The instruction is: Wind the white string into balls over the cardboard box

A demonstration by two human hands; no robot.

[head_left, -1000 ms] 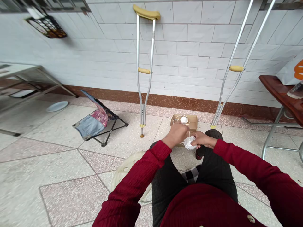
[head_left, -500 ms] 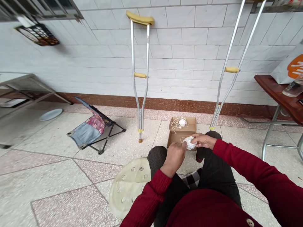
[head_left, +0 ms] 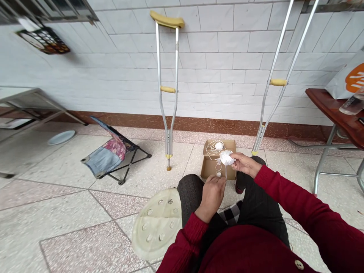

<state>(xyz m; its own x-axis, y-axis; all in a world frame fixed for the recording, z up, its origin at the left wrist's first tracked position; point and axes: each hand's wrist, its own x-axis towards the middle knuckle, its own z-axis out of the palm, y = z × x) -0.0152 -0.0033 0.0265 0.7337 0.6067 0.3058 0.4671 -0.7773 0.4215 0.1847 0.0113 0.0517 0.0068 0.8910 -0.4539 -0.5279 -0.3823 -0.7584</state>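
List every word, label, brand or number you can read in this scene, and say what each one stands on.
Nothing can be read. The orange mark on the white bag is cut off by the frame edge, the patterned item hanging on the wall is too blurred, and the bottle shows no legible label.

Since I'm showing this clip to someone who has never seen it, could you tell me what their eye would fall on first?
First comes the white bundle of string pinched in the right hand, above an open cardboard box holding a white ball. Behind, a left crutch and a right crutch with yellow grips stand on either side of the box.
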